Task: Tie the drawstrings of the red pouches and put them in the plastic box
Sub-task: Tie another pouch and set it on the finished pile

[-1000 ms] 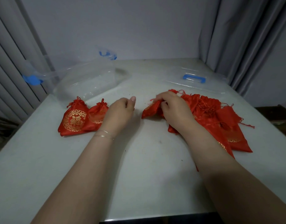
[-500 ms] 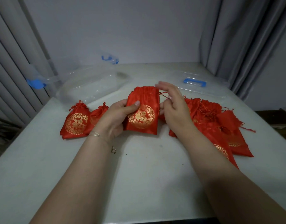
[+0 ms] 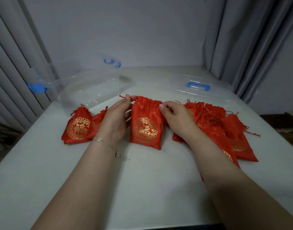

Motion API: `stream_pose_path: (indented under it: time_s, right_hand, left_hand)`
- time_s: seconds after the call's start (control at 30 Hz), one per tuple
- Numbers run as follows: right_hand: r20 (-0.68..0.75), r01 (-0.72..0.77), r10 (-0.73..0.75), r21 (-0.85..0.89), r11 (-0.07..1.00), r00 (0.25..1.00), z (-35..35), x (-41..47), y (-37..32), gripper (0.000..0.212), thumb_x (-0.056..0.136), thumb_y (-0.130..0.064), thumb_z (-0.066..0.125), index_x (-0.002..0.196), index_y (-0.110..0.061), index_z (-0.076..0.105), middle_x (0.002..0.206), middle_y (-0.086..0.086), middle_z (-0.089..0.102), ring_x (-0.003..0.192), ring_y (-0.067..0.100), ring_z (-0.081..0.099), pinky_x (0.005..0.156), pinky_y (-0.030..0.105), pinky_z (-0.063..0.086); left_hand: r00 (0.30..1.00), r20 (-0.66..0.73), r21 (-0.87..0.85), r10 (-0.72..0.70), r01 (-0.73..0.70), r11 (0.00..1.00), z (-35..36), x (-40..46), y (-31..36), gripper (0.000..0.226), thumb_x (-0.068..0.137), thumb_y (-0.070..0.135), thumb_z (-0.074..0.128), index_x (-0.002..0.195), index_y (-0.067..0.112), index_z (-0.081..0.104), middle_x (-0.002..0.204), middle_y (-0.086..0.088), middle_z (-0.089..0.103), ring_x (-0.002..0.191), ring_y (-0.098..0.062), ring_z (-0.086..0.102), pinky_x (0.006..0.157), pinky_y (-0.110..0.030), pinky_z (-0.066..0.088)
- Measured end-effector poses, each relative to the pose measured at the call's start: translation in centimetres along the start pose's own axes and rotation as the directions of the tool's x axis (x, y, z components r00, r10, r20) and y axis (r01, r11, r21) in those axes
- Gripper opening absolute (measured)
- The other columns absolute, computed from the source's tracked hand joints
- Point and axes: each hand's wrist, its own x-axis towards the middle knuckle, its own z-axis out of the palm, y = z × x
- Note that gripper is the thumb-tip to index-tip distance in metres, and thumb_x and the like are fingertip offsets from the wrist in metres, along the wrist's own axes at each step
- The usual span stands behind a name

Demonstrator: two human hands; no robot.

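Note:
A red pouch (image 3: 145,125) with a gold emblem hangs upright between my hands, its bottom edge on the table. My left hand (image 3: 116,120) pinches the drawstring at the pouch's top left corner. My right hand (image 3: 177,118) pinches the top right corner. Two tied pouches (image 3: 78,126) lie on the left, one partly behind my left wrist. A pile of several untied red pouches (image 3: 225,128) lies on the right, partly under my right forearm. The clear plastic box (image 3: 91,90) with blue latches stands at the back left.
The box's clear lid (image 3: 198,87) with a blue handle lies flat at the back right. The white table (image 3: 150,188) has its front edge near me. Grey curtains hang on both sides, a plain wall behind.
My right hand drew one pouch out of the right pile and my left hand joined it. The pouch now hangs spread between both hands, each pinching a top corner.

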Motion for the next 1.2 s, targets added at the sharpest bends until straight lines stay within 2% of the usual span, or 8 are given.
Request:
stream_pose_path:
  time_s: [0.13, 0.33, 0.63, 0.77, 0.87, 1.0, 1.1, 1.2]
  right_hand:
    - [0.009, -0.013, 0.013, 0.046, 0.999, 1.0, -0.1, -0.1, -0.2, 0.021, 0.096, -0.022, 0.051, 0.088, -0.011, 0.066, 0.071, -0.013, 0.058, 0.064, -0.013, 0.053, 0.062, 0.001, 0.035]
    - [-0.092, -0.092, 0.097, 0.052, 0.994, 0.991, -0.5, 0.3, 0.0, 0.024, 0.091, -0.037, 0.058, 0.076, -0.017, 0.06, 0.063, -0.009, 0.055, 0.055, -0.002, 0.05, 0.055, 0.011, 0.035]
    - [-0.31, -0.144, 0.166, 0.091, 0.985, 0.936, -2.0, 0.6, 0.1, 0.047, 0.087, -0.033, 0.064, 0.059, -0.017, 0.029, 0.057, -0.002, 0.031, 0.054, 0.011, 0.03, 0.055, 0.028, 0.028]
    - [-0.432, -0.15, 0.157, 0.051, 0.987, 0.888, -2.3, 0.8, 0.5, 0.044, 0.089, -0.029, 0.06, 0.059, -0.017, 0.031, 0.056, -0.001, 0.036, 0.052, 0.011, 0.036, 0.053, 0.029, 0.031]
    - [-0.484, -0.111, 0.178, 0.164, 0.98, 0.857, -2.5, 0.9, 0.8, 0.04, 0.092, -0.026, 0.057, 0.061, -0.016, 0.033, 0.064, 0.012, 0.054, 0.059, 0.014, 0.064, 0.058, 0.035, 0.051]
    - [-0.424, -0.08, 0.196, 0.277, 0.958, 0.884, -1.7, 1.1, 0.7, 0.039, 0.091, -0.025, 0.059, 0.06, -0.019, 0.036, 0.06, 0.002, 0.046, 0.062, 0.014, 0.063, 0.058, 0.038, 0.056]
    - [-0.309, -0.143, 0.228, 0.276, 0.95, 0.923, -0.4, 1.3, 0.9, 0.042, 0.088, -0.024, 0.061, 0.058, -0.021, 0.033, 0.055, 0.006, 0.044, 0.048, 0.019, 0.052, 0.048, 0.036, 0.047]
    - [-0.225, -0.18, 0.193, 0.077, 0.981, 0.955, 0.3, 1.1, 1.0, 0.04, 0.088, -0.016, 0.058, 0.057, -0.019, 0.034, 0.051, 0.002, 0.047, 0.048, 0.023, 0.052, 0.054, 0.036, 0.045]
  left_hand:
    - [1.0, -0.027, -0.155, 0.004, -0.009, 0.988, -0.5, 0.1, 0.2, 0.015, 0.091, 0.033, 0.057, 0.086, 0.027, 0.07, 0.075, 0.013, 0.06, 0.074, -0.007, 0.056, 0.072, -0.025, 0.044]
    - [0.998, -0.059, -0.295, -0.007, -0.011, 0.955, -1.3, 0.6, 0.1, 0.017, 0.094, 0.034, 0.052, 0.094, 0.026, 0.067, 0.084, 0.014, 0.067, 0.08, -0.004, 0.058, 0.076, -0.023, 0.045]
    - [0.83, -0.36, 0.373, 0.426, -0.29, 0.881, -2.0, 0.9, -0.1, 0.024, 0.097, 0.026, 0.048, 0.083, 0.015, 0.064, 0.08, 0.001, 0.071, 0.065, -0.007, 0.064, 0.059, -0.022, 0.044]
    - [0.841, -0.231, 0.464, 0.489, -0.346, 0.815, -0.8, 0.1, -0.3, 0.026, 0.099, 0.025, 0.042, 0.083, 0.01, 0.056, 0.082, 0.002, 0.071, 0.073, -0.006, 0.068, 0.068, -0.027, 0.048]
    - [0.931, 0.096, 0.148, 0.352, -0.363, 0.92, -0.5, -0.5, 0.8, 0.031, 0.1, 0.019, 0.041, 0.072, 0.013, 0.051, 0.097, -0.003, 0.073, 0.105, -0.013, 0.065, 0.088, -0.032, 0.047]
    - [0.761, 0.59, -0.177, 0.271, -0.206, 0.962, 0.0, -2.3, 1.8, 0.022, 0.086, 0.034, 0.063, 0.071, 0.017, 0.065, 0.122, -0.016, 0.063, 0.131, -0.025, 0.047, 0.111, -0.039, 0.033]
    - [0.719, 0.635, -0.17, 0.283, -0.228, 0.959, 0.5, -3.0, 1.9, 0.021, 0.086, 0.034, 0.061, 0.079, 0.016, 0.069, 0.111, -0.016, 0.069, 0.126, -0.033, 0.05, 0.11, -0.041, 0.036]
    - [0.81, 0.539, 0.132, 0.232, -0.354, 0.926, 0.7, -3.1, 2.0, 0.016, 0.091, 0.026, 0.059, 0.085, 0.018, 0.072, 0.086, -0.007, 0.073, 0.094, -0.026, 0.068, 0.09, -0.031, 0.05]
